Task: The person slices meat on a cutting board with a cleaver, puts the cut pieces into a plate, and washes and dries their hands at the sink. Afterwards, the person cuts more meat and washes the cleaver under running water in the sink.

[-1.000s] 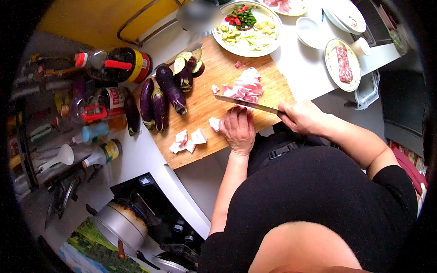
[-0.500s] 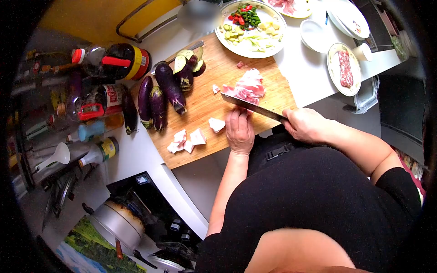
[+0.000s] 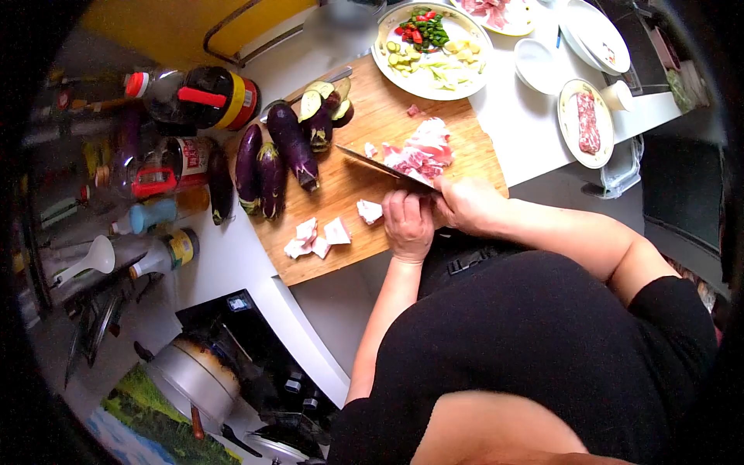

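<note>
My right hand (image 3: 469, 204) is wrapped round the handle of a knife (image 3: 380, 166), whose blade points left over the wooden cutting board (image 3: 341, 211). Just below the blade is my left hand (image 3: 408, 225), its fingers bent and pressed together at the board's near edge; whatever lies under them is hidden. Sliced pink meat (image 3: 422, 151) is heaped directly beyond the blade. Left of my left hand lies a white fatty chunk (image 3: 370, 211), with several more white pieces (image 3: 336, 232) farther left. Whole purple eggplants (image 3: 291, 143) and a cut one (image 3: 319, 105) rest at the board's left side.
Behind the board stands a plate of chopped vegetables (image 3: 434, 74). To the right are a small white bowl (image 3: 536, 66) and an oval plate with marbled meat (image 3: 588, 128). Sauce bottles (image 3: 205, 99) line the left; a pot (image 3: 194, 380) sits by the stove at lower left.
The knife and my right hand have moved left, bringing the handle close beside my left hand. My left hand has stayed nearly in place.
</note>
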`<act>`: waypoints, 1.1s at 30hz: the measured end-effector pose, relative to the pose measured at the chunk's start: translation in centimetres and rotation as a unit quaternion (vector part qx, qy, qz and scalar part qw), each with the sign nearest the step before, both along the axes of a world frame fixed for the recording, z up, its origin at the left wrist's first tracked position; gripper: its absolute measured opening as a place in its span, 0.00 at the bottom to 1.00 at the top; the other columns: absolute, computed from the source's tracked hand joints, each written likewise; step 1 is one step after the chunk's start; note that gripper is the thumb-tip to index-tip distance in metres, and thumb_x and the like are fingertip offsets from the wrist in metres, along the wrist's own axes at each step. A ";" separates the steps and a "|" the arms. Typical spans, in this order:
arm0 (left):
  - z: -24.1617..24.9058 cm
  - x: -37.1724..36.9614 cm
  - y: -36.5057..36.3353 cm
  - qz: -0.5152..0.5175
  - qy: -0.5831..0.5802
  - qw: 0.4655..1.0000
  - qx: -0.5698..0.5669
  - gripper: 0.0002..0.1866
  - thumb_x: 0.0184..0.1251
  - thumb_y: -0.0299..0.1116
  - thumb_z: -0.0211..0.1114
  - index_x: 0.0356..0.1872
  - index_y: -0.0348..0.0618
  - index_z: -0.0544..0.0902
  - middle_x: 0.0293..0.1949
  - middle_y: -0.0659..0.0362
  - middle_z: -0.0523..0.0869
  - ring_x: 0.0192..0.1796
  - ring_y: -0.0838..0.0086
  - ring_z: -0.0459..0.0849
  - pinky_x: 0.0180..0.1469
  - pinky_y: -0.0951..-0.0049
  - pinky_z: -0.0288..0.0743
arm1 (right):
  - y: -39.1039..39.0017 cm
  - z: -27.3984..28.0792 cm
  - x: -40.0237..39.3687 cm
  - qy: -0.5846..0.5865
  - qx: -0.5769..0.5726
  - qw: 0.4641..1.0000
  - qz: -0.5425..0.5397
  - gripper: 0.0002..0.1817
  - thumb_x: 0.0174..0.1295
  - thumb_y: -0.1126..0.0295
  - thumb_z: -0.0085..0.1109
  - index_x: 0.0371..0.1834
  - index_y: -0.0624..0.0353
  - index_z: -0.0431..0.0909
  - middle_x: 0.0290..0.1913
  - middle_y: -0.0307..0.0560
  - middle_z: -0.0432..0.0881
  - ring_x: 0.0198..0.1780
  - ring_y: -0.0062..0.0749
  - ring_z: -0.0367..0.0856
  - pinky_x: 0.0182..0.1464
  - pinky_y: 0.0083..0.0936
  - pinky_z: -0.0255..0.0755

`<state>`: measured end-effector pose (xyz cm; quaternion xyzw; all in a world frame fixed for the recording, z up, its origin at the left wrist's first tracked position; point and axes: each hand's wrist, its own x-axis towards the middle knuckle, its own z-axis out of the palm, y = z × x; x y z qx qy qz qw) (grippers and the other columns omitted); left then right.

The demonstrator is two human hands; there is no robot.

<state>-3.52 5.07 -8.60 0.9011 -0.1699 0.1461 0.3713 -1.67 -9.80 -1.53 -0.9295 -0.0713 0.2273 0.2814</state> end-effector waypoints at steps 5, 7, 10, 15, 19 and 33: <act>0.1 0.1 0.3 -0.037 0.000 0.999 0.010 0.21 0.53 0.33 0.66 0.47 0.39 0.72 0.49 0.47 0.71 0.52 0.51 0.70 0.55 0.55 0.65 | -2.8 1.6 -1.1 -0.112 0.152 0.982 -0.021 0.06 0.59 0.72 0.51 0.36 0.62 0.72 0.23 0.60 0.76 0.27 0.57 0.78 0.30 0.43 0.71; 0.3 0.1 0.2 -0.015 0.004 0.999 0.036 0.26 0.52 0.35 0.67 0.51 0.39 0.69 0.51 0.46 0.69 0.55 0.51 0.67 0.59 0.54 0.61 | -4.5 2.9 -1.5 -0.115 0.160 0.980 -0.041 0.06 0.60 0.70 0.52 0.38 0.59 0.73 0.23 0.60 0.76 0.27 0.56 0.78 0.30 0.42 0.72; 1.7 1.0 -0.7 0.023 0.027 0.999 0.012 0.29 0.50 0.36 0.70 0.52 0.39 0.68 0.52 0.46 0.69 0.55 0.52 0.66 0.59 0.54 0.58 | -6.5 3.7 -2.1 -0.057 0.160 0.981 -0.098 0.07 0.62 0.68 0.51 0.36 0.61 0.73 0.22 0.60 0.75 0.27 0.56 0.77 0.30 0.42 0.71; 3.2 1.9 -1.6 0.034 0.093 0.992 0.078 0.34 0.47 0.39 0.73 0.53 0.37 0.67 0.50 0.45 0.71 0.55 0.50 0.67 0.58 0.54 0.60 | -11.1 5.2 -3.8 -0.015 0.106 0.994 -0.027 0.08 0.62 0.67 0.52 0.35 0.61 0.74 0.25 0.60 0.76 0.30 0.55 0.78 0.33 0.41 0.71; 3.5 2.4 -2.3 0.056 0.152 0.978 0.129 0.29 0.48 0.40 0.71 0.47 0.37 0.67 0.44 0.45 0.71 0.49 0.48 0.71 0.50 0.54 0.67 | -13.1 4.6 -5.0 0.025 0.048 0.998 -0.016 0.09 0.61 0.67 0.52 0.35 0.62 0.74 0.26 0.61 0.76 0.31 0.55 0.78 0.34 0.42 0.71; 3.6 2.1 -3.2 0.050 0.163 0.975 0.141 0.18 0.49 0.29 0.65 0.41 0.38 0.70 0.37 0.46 0.72 0.43 0.50 0.75 0.45 0.55 0.70 | -15.2 2.6 -4.6 -0.041 0.113 0.992 -0.036 0.11 0.61 0.65 0.52 0.32 0.64 0.73 0.25 0.61 0.76 0.31 0.56 0.77 0.34 0.43 0.71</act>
